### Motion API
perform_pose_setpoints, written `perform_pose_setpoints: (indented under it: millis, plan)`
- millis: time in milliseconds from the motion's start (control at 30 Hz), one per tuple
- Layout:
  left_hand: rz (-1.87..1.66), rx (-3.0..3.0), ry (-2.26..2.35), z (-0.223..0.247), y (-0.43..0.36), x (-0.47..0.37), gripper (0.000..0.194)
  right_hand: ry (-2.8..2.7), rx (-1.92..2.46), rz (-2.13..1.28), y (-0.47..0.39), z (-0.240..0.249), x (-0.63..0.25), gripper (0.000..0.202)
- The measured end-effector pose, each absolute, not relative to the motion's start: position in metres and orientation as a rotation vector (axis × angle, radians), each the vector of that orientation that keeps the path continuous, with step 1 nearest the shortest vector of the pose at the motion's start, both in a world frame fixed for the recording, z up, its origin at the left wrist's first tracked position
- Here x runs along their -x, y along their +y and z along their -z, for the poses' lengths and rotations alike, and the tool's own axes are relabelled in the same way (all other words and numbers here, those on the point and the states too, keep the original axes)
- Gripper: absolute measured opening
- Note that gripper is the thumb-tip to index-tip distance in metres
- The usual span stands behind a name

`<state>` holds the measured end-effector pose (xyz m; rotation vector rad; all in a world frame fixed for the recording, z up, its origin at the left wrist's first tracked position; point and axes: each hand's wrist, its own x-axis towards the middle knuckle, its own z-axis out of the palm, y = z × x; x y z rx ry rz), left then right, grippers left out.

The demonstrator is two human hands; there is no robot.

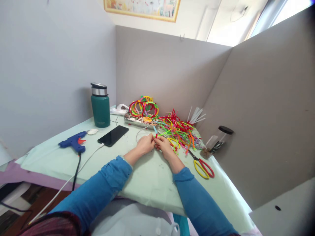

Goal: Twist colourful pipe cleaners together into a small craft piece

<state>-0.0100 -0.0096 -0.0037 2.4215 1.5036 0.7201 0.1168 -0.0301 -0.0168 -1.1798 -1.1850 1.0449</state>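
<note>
From my remote station, I see the left hand point(145, 144) and the right hand point(164, 145) close together over the middle of the pale green tablecloth point(150, 180). The fingertips of each are narrowed to a pinch on a short red piece point(156, 135), which lies between them; I cannot tell whether it touches the cloth.

Beyond the hands, coloured rings point(145, 108) rest in a shallow metal tray point(139, 123). To its right spreads a tangle of fuzzy stems point(176, 127), red, green, orange and yellow, with white strips point(196, 115) at its far edge. Right of the hands lie scissors point(196, 158), one handle yellow and one red, blades towards the tangle; farther right, near the partition point(256, 108), is a clear container point(219, 139) with a black lid.

To the left I note a black phone point(113, 135) with a white cable point(93, 153) plugged in, a blue glue gun point(73, 141), its nozzle near a whitish disc point(92, 131), and, farther off, an upright green flask point(100, 109).
</note>
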Motion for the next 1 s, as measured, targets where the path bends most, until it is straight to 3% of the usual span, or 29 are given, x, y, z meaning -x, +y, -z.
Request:
perform_pose_setpoints:
  millis: [1000]
  plan:
    - [-0.677, -2.407, 1.514, 0.001, -0.0126, 0.0096, 0.021, -1.186, 1.168, -1.049, -0.0291, 0.0173, -0.1171, 0.016]
